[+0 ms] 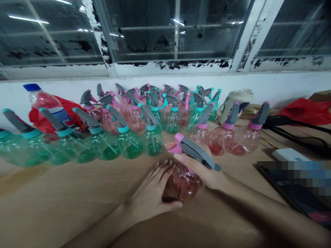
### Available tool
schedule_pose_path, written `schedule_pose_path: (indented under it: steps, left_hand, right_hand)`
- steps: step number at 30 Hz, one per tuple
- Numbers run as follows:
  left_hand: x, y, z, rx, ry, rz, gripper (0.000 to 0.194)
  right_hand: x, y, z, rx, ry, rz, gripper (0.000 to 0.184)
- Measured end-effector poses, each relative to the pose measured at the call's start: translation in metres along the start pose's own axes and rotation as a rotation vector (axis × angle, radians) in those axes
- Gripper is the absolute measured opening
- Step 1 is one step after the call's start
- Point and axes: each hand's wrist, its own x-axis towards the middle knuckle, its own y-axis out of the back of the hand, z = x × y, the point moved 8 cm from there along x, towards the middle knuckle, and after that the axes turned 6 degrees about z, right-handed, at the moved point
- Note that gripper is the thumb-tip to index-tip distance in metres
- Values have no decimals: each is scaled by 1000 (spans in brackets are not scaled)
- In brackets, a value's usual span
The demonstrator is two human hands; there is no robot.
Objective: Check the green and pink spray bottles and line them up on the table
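A pink-tinted spray bottle (186, 184) stands on the table in front of me, with a grey and pink spray head. My right hand (200, 167) is closed around its neck, just under the trigger. To the left of the bottle's body is my left hand (152, 193), fingers stretched out and thumb apart, curved partway around it. Whether its fingertips touch the bottle I cannot tell. Beyond my hands stands a front row of green spray bottles (130, 144) with turquoise collars. Several pink spray bottles (221, 141) stand behind my right hand.
More pink and green spray bottles (174, 119) crowd the wall beneath the windows. A blue-capped plastic bottle (43, 100) and red bag sit at the left. On the right are a cream tumbler (236, 101), black straps (297, 125), a white box (291, 154) and a phone (281, 186).
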Motion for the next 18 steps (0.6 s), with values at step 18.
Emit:
schedule_pose_path:
  steps: [18]
  left_hand:
    - [0, -1, 0, 39, 16, -45, 83]
  right_hand:
    - [2, 0, -4, -86, 56, -4, 18]
